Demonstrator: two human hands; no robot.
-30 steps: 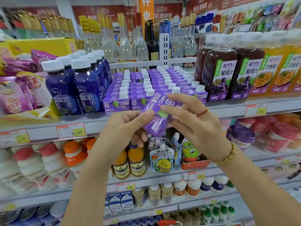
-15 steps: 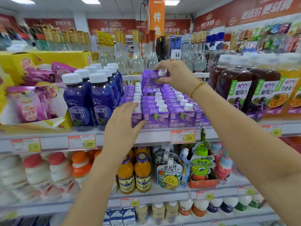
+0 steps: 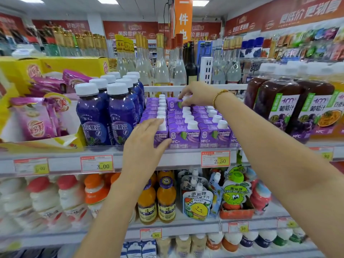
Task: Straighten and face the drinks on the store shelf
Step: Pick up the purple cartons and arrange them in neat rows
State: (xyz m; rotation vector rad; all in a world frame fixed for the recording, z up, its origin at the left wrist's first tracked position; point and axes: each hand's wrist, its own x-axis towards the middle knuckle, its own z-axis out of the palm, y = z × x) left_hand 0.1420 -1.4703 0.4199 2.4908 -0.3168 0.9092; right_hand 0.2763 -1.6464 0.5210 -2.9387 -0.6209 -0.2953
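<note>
Purple juice cartons (image 3: 186, 135) with white caps stand in rows on the shelf (image 3: 176, 158). The left hand (image 3: 147, 144) lies flat, fingers straight, on the front carton of the left row. The right hand (image 3: 199, 94) pinches the back carton (image 3: 174, 106) of the middle row. Blue bottles (image 3: 121, 116) stand just left of the cartons, and dark juice bottles (image 3: 275, 108) just right of them.

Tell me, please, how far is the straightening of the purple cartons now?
Done: the front cartons stand in line, labels forward. In hand: the right hand pinches a rear carton at the back of a middle row, while the left hand lies flat against the front-left carton. Left: seating that rear carton; the rightmost row is partly hidden by the right arm.
</note>
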